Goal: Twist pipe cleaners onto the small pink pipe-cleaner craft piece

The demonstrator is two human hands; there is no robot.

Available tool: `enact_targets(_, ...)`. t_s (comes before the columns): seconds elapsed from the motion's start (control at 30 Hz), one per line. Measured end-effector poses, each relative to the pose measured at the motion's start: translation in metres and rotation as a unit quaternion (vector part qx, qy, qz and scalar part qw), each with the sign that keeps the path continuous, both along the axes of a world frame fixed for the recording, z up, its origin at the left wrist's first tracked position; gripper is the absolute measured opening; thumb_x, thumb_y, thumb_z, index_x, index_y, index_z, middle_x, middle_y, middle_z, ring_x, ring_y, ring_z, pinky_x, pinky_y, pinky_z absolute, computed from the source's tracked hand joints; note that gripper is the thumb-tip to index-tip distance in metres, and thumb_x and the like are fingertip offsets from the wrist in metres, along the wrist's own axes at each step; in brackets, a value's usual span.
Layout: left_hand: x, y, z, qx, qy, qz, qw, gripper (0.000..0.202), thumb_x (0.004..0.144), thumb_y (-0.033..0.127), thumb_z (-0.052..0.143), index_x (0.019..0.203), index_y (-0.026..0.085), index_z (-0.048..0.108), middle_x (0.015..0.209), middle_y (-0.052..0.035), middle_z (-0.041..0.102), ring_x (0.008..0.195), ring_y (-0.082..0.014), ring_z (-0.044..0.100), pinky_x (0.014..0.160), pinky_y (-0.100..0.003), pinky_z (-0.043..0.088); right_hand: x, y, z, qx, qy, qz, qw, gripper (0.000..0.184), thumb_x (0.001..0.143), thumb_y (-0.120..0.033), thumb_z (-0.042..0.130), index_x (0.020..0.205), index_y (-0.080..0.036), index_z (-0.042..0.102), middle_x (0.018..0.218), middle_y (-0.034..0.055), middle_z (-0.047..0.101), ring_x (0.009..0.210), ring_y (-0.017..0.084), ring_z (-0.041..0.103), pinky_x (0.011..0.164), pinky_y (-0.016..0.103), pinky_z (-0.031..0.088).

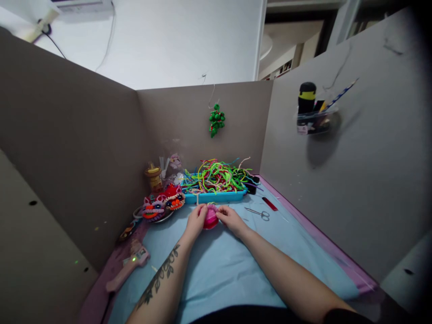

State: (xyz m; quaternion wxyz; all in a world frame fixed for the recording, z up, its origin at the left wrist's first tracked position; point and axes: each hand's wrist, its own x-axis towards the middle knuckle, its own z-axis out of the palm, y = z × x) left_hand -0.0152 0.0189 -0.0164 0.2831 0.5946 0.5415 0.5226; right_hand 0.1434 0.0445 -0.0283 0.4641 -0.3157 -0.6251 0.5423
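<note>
Between my hands is a small round pink craft piece, darker pink at its lower edge; its exact kind is too small to make out. My left hand pinches its left side, fingers closed. On the opposite side my right hand grips its upper right edge with thumb and fingertips. Just behind the hands stands a blue tray heaped with colourful pipe cleaners. To the right of my right hand lie scissors on the light blue cloth.
Fuzzy animal-face crafts sit on a dish at left, near a jar. A pink glue gun with a green light lies front left. Right of the tray is a red strip. Grey panels enclose three sides; a holder hangs right.
</note>
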Motion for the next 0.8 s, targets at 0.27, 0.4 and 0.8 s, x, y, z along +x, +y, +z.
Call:
enact_targets(0.27,0.003,0.002,-0.005,-0.007,-0.082,0.011,0.997,0.025,0.076,0.038,0.06,0.092,0.02,0.068,0.097,-0.007,0.068,0.093,-0.0224,0.058,0.087,-0.03,0.04,0.0,0.001,-0.002,-0.006,0.009,0.012,1.0,0.025,0.068,-0.037,0.063,0.068,-0.019,0.046,0.05,-0.0084,0.041,0.044,0.007,0.033,0.045,0.021,0.024)
enact_targets(0.4,0.005,0.002,-0.002,-0.051,-0.216,0.015,0.975,0.029,0.075,0.034,0.063,0.099,0.018,0.066,0.104,-0.0082,0.066,0.095,-0.0211,0.058,0.083,-0.028,0.043,-0.001,0.003,-0.006,-0.011,0.0,0.002,1.0,0.024,0.069,-0.037,0.061,0.07,-0.02,0.045,0.049,-0.009,0.04,0.042,0.007,0.033,0.043,0.021,0.023)
enact_targets(0.8,-0.004,-0.003,0.014,-0.161,-0.505,-0.041,0.847,0.075,0.068,-0.003,0.054,0.136,0.015,0.027,0.099,-0.0109,0.065,0.068,-0.0131,0.065,0.062,-0.023,0.052,0.001,0.008,-0.01,-0.012,0.011,-0.032,0.999,0.017,0.067,-0.032,0.059,0.072,-0.02,0.047,0.052,-0.0079,0.042,0.043,0.008,0.036,0.043,0.021,0.027)
